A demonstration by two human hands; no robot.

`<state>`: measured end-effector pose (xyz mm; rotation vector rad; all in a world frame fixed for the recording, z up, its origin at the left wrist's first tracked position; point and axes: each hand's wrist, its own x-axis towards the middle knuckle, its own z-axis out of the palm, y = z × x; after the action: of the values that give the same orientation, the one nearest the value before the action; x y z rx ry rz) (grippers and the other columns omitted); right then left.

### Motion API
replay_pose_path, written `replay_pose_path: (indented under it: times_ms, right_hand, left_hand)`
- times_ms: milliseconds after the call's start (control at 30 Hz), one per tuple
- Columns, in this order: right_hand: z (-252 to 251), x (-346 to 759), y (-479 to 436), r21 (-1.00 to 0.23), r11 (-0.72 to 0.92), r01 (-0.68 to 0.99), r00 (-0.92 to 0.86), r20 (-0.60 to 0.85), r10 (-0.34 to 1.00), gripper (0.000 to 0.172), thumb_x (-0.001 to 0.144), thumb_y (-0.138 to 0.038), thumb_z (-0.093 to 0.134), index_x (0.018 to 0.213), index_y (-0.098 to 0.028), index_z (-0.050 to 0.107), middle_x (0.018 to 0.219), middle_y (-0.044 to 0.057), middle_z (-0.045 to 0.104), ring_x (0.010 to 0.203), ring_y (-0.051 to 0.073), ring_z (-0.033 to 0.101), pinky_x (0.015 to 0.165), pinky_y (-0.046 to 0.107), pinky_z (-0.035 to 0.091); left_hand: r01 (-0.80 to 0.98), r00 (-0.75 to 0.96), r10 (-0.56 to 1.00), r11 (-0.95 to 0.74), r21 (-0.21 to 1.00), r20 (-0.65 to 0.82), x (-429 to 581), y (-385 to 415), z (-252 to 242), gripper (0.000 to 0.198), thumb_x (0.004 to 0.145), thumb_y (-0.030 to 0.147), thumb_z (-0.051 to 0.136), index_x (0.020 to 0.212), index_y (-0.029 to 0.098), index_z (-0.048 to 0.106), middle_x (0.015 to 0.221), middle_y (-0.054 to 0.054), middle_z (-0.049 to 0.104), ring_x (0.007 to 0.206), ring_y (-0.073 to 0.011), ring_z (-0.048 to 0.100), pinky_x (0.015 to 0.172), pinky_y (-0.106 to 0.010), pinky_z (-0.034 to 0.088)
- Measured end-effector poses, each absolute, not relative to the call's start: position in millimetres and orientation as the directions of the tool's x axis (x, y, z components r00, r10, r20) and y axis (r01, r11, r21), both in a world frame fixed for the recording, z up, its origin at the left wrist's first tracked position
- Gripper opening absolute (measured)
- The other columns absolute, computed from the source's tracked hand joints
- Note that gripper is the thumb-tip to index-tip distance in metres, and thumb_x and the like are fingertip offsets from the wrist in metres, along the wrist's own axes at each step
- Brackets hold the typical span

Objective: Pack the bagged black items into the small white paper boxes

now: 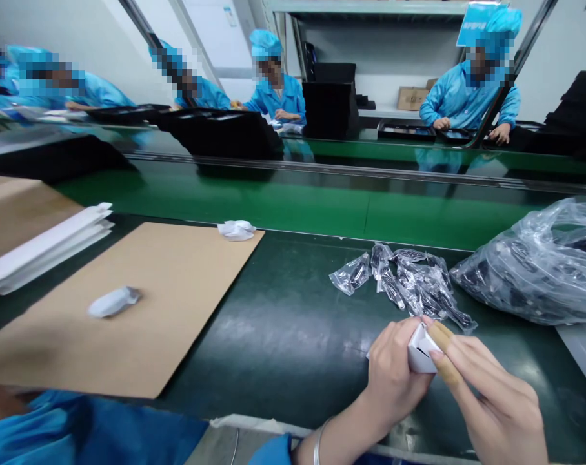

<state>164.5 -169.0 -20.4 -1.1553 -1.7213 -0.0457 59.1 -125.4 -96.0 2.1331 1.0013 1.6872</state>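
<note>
A small white box (423,352) is held over the front of the dark green worktop (283,323). My left hand (394,361) wraps round its side, with a silver bangle at the wrist. At the box's end, the thumb and forefinger of my right hand (491,394) pinch the flaps; yellowish coverings sit on those fingertips. The end flaps look partly folded, and a dark gap shows between them. Whatever is inside the box is hidden. Just beyond my hands lie several clear plastic bags with black items (414,278), perhaps cables.
A large clear bag of dark items (530,278) rests at the right. On the left, a cardboard sheet (177,310) bears two white wrapped pieces (113,301), beside flat white cartons (51,252). A sleeve (90,426) reaches in lower left. Co-workers sit across the green conveyor (322,200).
</note>
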Motion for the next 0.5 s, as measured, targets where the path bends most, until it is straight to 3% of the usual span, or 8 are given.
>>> replay_pose_path:
  times_ms: [133, 333, 500]
  right_hand:
    - [-23, 164, -170, -0.454, 0.541, 0.708, -0.023, 0.751, 0.660, 0.013, 0.087, -0.008, 0.062, 0.092, -0.018, 0.069, 0.077, 0.002, 0.070, 0.071, 0.016, 0.069, 0.065, 0.027, 0.061]
    - [-29, 156, -175, -0.394, 0.517, 0.760, -0.048, 0.759, 0.649, 0.023, 0.084, -0.005, 0.061, 0.099, -0.021, 0.068, 0.081, 0.003, 0.072, 0.076, 0.018, 0.068, 0.070, 0.031, 0.059]
    - [-39, 154, -183, -0.156, 0.459, 0.875, -0.190, 0.761, 0.620, 0.034, 0.082, -0.012, 0.062, 0.115, -0.013, 0.067, 0.097, 0.011, 0.074, 0.103, 0.024, 0.068, 0.082, 0.033, 0.055]
  left_hand:
    - [0.352, 0.096, 0.635, -0.742, 0.571, 0.766, 59, -126, -98, 0.031, 0.097, 0.030, 0.049, 0.126, 0.017, 0.046, 0.094, -0.010, 0.072, 0.073, -0.0196, 0.070, 0.062, -0.031, 0.059]
    - [0.299, 0.121, 0.618, -0.769, 0.566, 0.776, 55, -126, -99, 0.036, 0.100, 0.035, 0.042, 0.130, 0.016, 0.043, 0.094, -0.011, 0.071, 0.073, -0.0203, 0.068, 0.058, -0.031, 0.056]
    - [0.269, 0.123, 0.626, -0.768, 0.581, 0.770, 56, -129, -102, 0.040, 0.100, 0.040, 0.041, 0.132, 0.017, 0.042, 0.096, -0.010, 0.070, 0.071, -0.0202, 0.066, 0.056, -0.031, 0.054]
